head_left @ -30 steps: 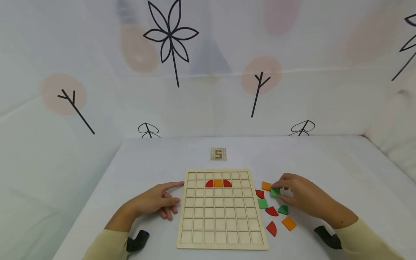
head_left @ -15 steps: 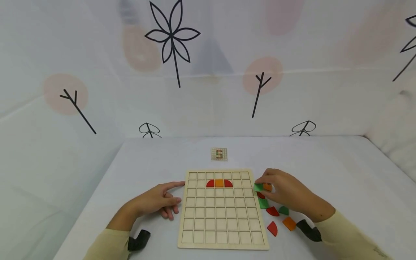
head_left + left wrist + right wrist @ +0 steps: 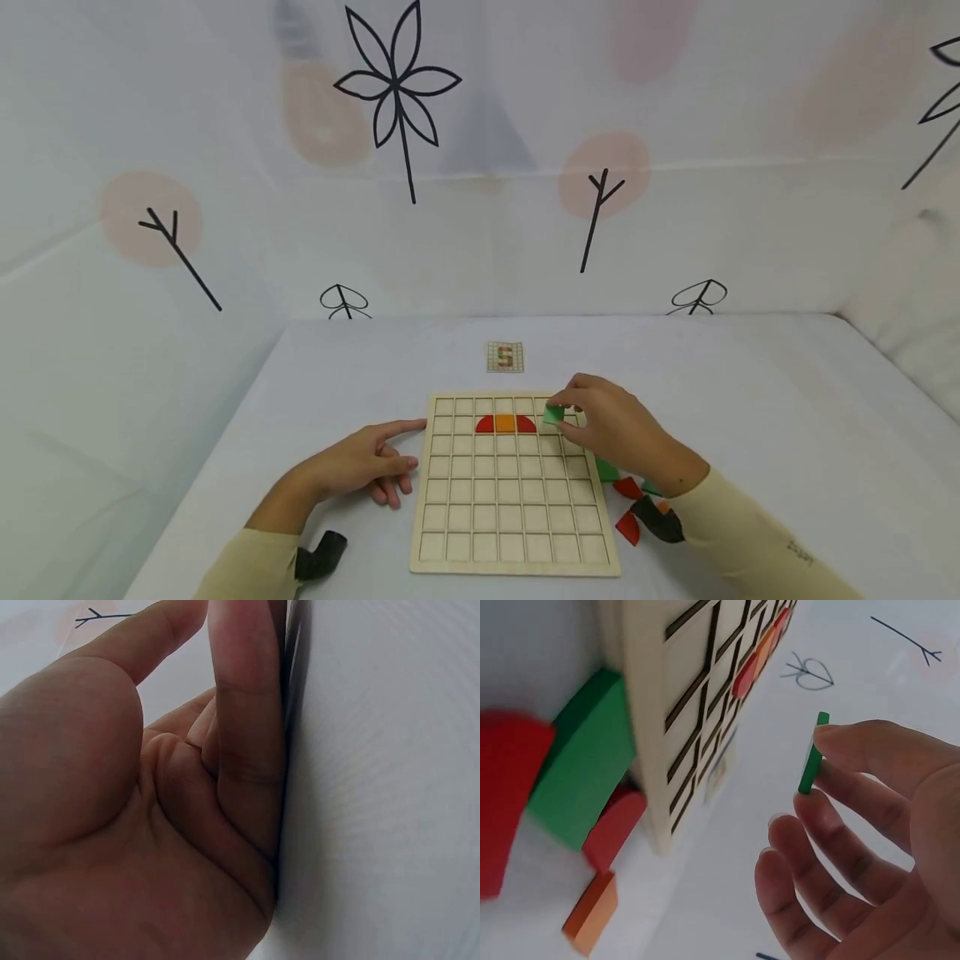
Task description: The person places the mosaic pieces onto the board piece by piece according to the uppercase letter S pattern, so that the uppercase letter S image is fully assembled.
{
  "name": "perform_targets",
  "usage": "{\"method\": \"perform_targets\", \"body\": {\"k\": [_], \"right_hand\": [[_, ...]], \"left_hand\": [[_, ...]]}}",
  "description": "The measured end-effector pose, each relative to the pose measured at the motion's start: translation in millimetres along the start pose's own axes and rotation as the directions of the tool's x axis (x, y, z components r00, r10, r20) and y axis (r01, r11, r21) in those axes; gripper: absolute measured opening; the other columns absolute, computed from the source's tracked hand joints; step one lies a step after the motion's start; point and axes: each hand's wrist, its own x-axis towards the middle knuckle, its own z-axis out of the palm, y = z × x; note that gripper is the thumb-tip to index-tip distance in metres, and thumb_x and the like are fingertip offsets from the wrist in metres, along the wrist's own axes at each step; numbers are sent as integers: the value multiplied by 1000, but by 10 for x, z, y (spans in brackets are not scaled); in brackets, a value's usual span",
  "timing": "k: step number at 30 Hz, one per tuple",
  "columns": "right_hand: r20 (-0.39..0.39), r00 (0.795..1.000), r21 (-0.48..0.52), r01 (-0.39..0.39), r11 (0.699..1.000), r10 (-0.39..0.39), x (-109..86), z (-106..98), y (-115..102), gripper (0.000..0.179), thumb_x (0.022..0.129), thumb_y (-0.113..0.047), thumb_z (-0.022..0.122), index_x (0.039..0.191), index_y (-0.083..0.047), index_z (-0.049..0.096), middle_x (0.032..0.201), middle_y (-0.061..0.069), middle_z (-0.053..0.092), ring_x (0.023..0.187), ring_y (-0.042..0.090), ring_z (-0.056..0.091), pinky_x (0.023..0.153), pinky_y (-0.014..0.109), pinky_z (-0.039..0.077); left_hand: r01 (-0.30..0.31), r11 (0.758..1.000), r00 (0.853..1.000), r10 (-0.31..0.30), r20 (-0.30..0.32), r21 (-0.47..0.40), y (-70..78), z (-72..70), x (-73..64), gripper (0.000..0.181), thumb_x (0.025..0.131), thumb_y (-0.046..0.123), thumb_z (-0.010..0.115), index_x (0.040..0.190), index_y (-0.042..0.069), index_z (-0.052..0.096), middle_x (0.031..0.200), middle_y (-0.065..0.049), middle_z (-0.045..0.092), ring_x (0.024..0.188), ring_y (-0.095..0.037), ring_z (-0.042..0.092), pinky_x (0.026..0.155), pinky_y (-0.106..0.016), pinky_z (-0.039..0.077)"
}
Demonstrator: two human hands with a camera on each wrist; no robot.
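My right hand (image 3: 611, 417) pinches a green square tile (image 3: 553, 414) between thumb and fingers, over the upper right of the wooden grid board (image 3: 510, 517). In the right wrist view the green tile is seen nearly edge-on. On the board's second row sit an orange square tile (image 3: 506, 423) and a red quarter-round tile (image 3: 485, 424) on either side of it. My left hand (image 3: 360, 462) lies on the table with its index fingertip at the board's left edge. In the left wrist view the left palm (image 3: 135, 885) holds nothing.
Loose tiles lie right of the board, partly behind the right forearm: a green one (image 3: 585, 757), red quarter-rounds (image 3: 628, 528) and an orange one (image 3: 591, 913). A small pattern card (image 3: 505, 357) showing an S lies beyond the board. A cloth backdrop stands behind the table.
My right hand has carried the green square tile leftward from the loose tiles to over the board's upper right. The left hand has stayed in place.
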Motion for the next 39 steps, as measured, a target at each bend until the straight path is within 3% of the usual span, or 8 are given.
{"method": "perform_targets", "body": {"k": [5, 26, 30, 39], "right_hand": [[-18, 1000, 34, 15, 999, -14, 88, 76, -74, 25, 83, -17, 82, 107, -11, 77, 93, -4, 65, 85, 13, 60, 72, 26, 54], [-22, 993, 129, 121, 984, -119, 318, 236, -431, 22, 84, -12, 80, 106, -11, 77, 95, 0, 65, 84, 15, 61, 62, 18, 48], [-31, 989, 141, 144, 979, -142, 364, 261, -504, 22, 85, -13, 80, 107, -10, 77, 94, 1, 66, 86, 16, 62, 66, 19, 50], [61, 990, 195, 116, 974, -130, 417, 357, -564, 19, 89, -14, 77, 108, -11, 77, 95, -2, 65, 76, 8, 54, 62, 19, 48]], "left_hand": [[-3, 1000, 1000, 3, 6, 1, -5, 3, 1, 72, 95, 30, 70, 157, 21, 33, 82, -10, 73, 65, -21, 73, 59, -29, 59], [-5, 1000, 1000, 5, 5, 13, -21, 9, 13, 71, 96, 32, 69, 157, 24, 33, 84, -11, 73, 67, -22, 73, 60, -29, 59], [-1, 1000, 1000, 1, 3, 13, -16, 11, 8, 71, 96, 31, 69, 157, 23, 33, 84, -11, 73, 67, -22, 73, 60, -30, 59], [-8, 1000, 1000, 7, 13, 9, -12, -9, 12, 72, 96, 31, 68, 157, 22, 31, 84, -10, 73, 68, -22, 73, 60, -29, 59]]}}
